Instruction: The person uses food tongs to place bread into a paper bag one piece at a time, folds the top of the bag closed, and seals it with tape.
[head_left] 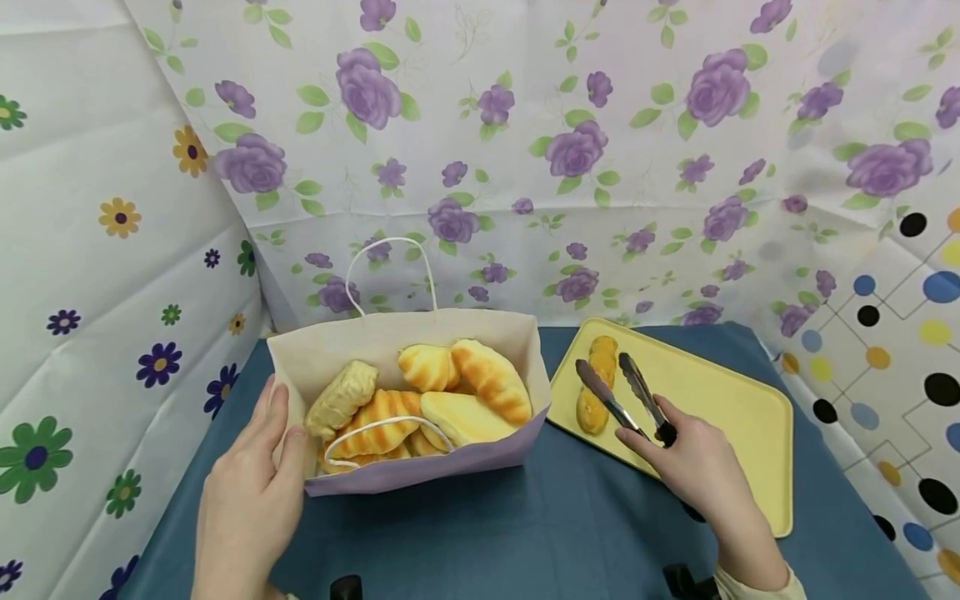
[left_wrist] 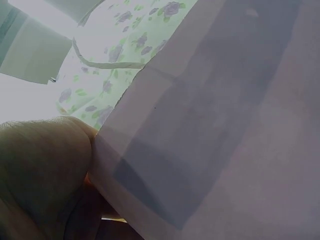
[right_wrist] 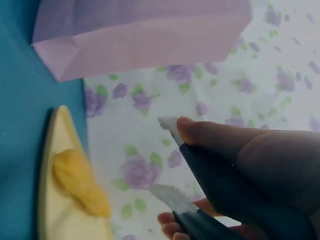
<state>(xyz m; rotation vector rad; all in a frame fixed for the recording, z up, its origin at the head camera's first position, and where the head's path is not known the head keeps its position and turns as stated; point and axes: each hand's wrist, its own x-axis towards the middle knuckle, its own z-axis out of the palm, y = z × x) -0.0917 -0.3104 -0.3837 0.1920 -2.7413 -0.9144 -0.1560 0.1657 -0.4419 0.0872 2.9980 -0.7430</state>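
Note:
A purple paper bag (head_left: pixel 420 478) with white handles tilts so that its mouth faces me, several breads inside. Among them are a croissant-like roll (head_left: pixel 491 382), a striped bread (head_left: pixel 384 414), a pale wedge-shaped piece (head_left: pixel 465 417) and a pale knobbly roll (head_left: pixel 343 398). My left hand (head_left: pixel 247 487) grips the bag's left edge between thumb and fingers; the left wrist view shows the bag wall (left_wrist: pixel 215 115) close up. My right hand (head_left: pixel 701 462) holds black-handled tongs (head_left: pixel 602 392), their tips spread apart above a twisted bread (head_left: pixel 592 408) on a yellow tray (head_left: pixel 727 417). Nothing is between the tips.
A blue cloth (head_left: pixel 525 533) covers the table under bag and tray. Behind stands a curtain with purple flowers (head_left: pixel 577 154), and patterned sheets hang at both sides. One bag handle (head_left: pixel 393 240) stands up at the back; the other handle (head_left: pixel 375 425) lies across the breads.

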